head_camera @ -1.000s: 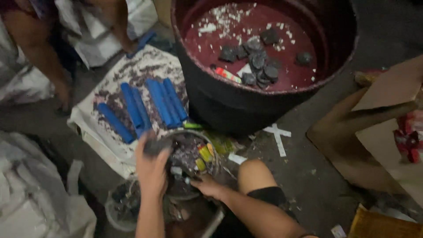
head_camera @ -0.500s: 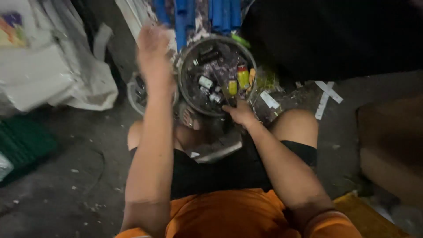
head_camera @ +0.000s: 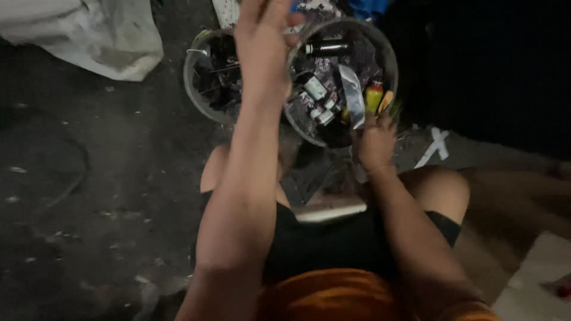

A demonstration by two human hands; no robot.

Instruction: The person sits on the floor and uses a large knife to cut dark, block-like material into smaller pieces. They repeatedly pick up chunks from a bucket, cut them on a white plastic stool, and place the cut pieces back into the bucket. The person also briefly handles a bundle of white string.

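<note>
Carefully now: left hand [head_camera: 262, 44] raised with fingers loosely spread, holding nothing visible, above the near-left rim of the round clear plastic tub of small bottles and foil scraps [head_camera: 388, 50]. Right hand [head_camera: 373, 139] gripping that tub's near rim, fingers curled. Best kept level, clear of the second round clear tub of dark scraps [head_camera: 196, 104] touching its left edge.

Two round containers stand side by side on the floor [head_camera: 89, 196], just ahead of the seated person's knees. The right-hand bowl [head_camera: 389, 56] holds small bottles [head_camera: 315, 88] and a flat strip [head_camera: 353, 95] among scraps; the left-hand bowl [head_camera: 191, 89] sits partly behind the raised left hand [head_camera: 262, 41]. The right hand [head_camera: 375, 142] rests at the right-hand bowl's near rim. A sack [head_camera: 89, 35] lies far left, and a tape cross [head_camera: 434, 147] lies on the floor right of the bowls.
</note>
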